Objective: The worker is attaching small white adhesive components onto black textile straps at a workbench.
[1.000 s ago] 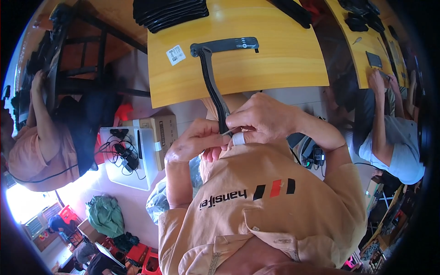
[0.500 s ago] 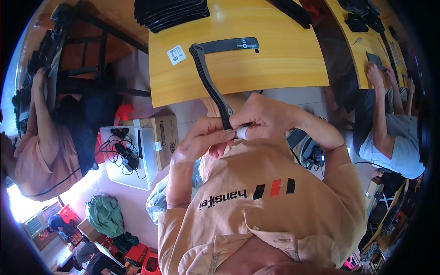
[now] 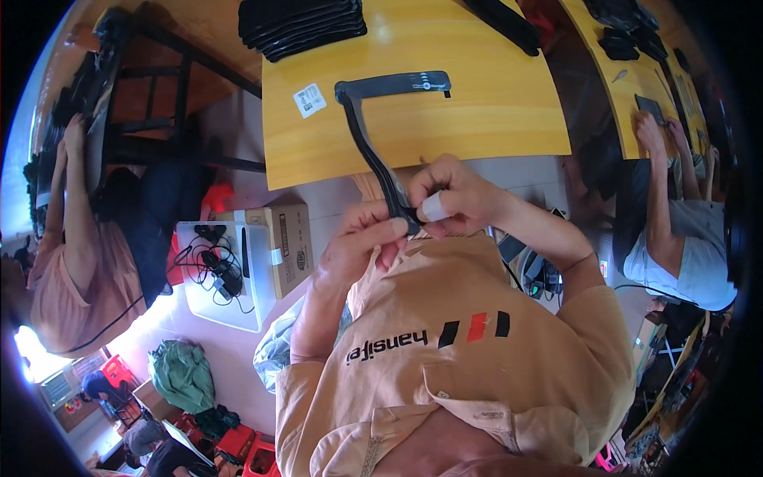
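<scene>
A bundle of long black straps [image 3: 368, 151] runs from the table down to my hands, its layers lying together. The far part [image 3: 385, 87] bends to the right and lies flat on the table, with pale printing near its tip. My left hand [image 3: 358, 238] pinches the near end of the straps between thumb and fingers. Close beside it, my right hand [image 3: 467, 191] has its fingers closed at the same end. Something white, like a tape wrap [image 3: 433, 207], shows on a digit of my right hand. The exact fingertip contact is partly hidden.
A white label [image 3: 309, 100] lies on the yellow table [image 3: 493, 111]. Black folded pieces [image 3: 302, 28] are stacked at its far left, another black strip [image 3: 505, 24] far right. A clear bin with cables [image 3: 218, 270] and a carton [image 3: 290, 242] stand left. Co-workers sit both sides.
My right hand has rolled and shifted slightly, so the white wrap shows more. My left hand and the near strap end have moved slightly right. The view has shifted a little.
</scene>
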